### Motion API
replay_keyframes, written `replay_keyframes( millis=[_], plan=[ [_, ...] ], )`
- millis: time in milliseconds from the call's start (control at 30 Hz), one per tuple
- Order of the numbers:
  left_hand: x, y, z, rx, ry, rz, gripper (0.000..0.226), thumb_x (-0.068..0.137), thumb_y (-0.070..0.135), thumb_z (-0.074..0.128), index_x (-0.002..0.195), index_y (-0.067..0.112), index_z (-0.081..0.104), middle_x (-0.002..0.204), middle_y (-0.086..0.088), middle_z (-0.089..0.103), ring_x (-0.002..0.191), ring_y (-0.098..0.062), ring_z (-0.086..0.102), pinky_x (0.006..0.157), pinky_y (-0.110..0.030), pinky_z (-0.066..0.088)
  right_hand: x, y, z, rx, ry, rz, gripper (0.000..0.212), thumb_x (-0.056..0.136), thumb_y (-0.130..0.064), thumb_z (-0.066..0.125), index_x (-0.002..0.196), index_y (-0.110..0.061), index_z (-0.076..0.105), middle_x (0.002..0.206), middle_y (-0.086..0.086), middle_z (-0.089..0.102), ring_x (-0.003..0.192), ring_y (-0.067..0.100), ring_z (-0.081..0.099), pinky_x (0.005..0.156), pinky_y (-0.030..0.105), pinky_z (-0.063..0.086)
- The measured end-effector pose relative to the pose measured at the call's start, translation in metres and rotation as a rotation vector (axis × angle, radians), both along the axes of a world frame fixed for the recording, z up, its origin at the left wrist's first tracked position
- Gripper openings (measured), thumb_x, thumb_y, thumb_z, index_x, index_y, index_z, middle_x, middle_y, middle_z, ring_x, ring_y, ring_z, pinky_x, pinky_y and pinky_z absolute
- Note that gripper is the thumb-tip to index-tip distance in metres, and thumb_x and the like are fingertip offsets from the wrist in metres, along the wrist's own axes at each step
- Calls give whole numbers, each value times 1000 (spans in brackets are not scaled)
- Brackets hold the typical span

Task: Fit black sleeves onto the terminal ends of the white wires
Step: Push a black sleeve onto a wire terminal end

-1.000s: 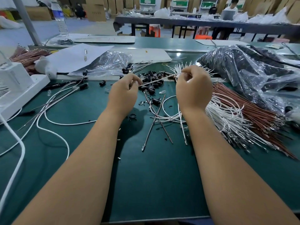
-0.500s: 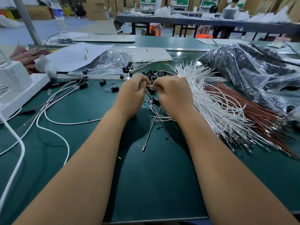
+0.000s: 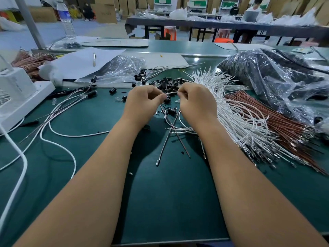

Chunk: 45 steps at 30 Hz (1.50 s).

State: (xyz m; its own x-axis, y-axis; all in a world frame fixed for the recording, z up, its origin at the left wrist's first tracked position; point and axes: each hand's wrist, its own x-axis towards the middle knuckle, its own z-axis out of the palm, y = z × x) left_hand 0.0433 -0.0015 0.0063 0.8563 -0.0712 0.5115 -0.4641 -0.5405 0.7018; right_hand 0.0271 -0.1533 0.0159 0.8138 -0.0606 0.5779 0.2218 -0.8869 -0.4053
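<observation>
My left hand [image 3: 142, 102] and my right hand [image 3: 196, 102] are close together above the green mat, each pinching one white wire [image 3: 171, 93] that arcs between their fingertips. A black sleeve [image 3: 167, 100] shows just under my left fingertips; whether it is on the wire I cannot tell. Loose black sleeves [image 3: 164, 82] lie in a heap right behind the hands. A big fan of white wires [image 3: 231, 111] with metal terminals spreads to the right of my right hand.
Brown wires [image 3: 277, 122] lie beside the white fan, with clear plastic bags of black parts [image 3: 277, 77] behind. Finished wires with sleeves [image 3: 71, 98] trail left toward a white device [image 3: 16, 90]. Paper and a plastic bag [image 3: 121, 68] sit at the back.
My right hand came left from the white wire fan to meet my left hand. Now the two hands have drawn slightly apart, showing a short span of white wire between them.
</observation>
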Motion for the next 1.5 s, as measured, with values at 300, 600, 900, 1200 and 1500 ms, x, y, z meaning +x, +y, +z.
replay_keyframes(
  millis=[300,600,900,1200,1500],
  plan=[
    [0,-13,-8,510,77,-79,26,87,26,63,113,27,69,117,7,65,120,-21,44,103,-35,35,1,-3,0,129,40,-33,17,96,-18,52,106,-22,65,92,0,69,80,21,59,61,27,37],
    [-2,-9,-1,-18,-21,-23,21,81,12,74,101,11,69,90,-3,64,80,-11,56,78,-22,47,2,-1,-1,166,13,-7,14,95,-28,55,97,-24,68,75,-3,63,74,22,59,60,30,46],
    [3,-2,2,-678,262,-113,13,94,5,57,97,14,65,80,1,70,68,-3,66,69,-16,54,0,6,-4,144,1,130,11,92,-22,60,96,-23,70,63,-13,52,67,15,54,59,25,38],
    [5,-1,3,-988,356,-168,10,93,0,56,90,9,61,75,-3,72,71,-11,70,71,-21,56,-3,7,-3,154,-24,137,11,90,-19,59,88,-22,69,55,-12,49,53,7,48,51,22,34],
    [3,-4,1,-931,369,-239,10,92,-1,57,95,7,61,76,-1,74,77,-14,72,72,-22,56,-3,8,-3,147,-24,123,11,89,-21,58,89,-23,69,60,-11,53,61,14,52,55,25,39]
  ],
)
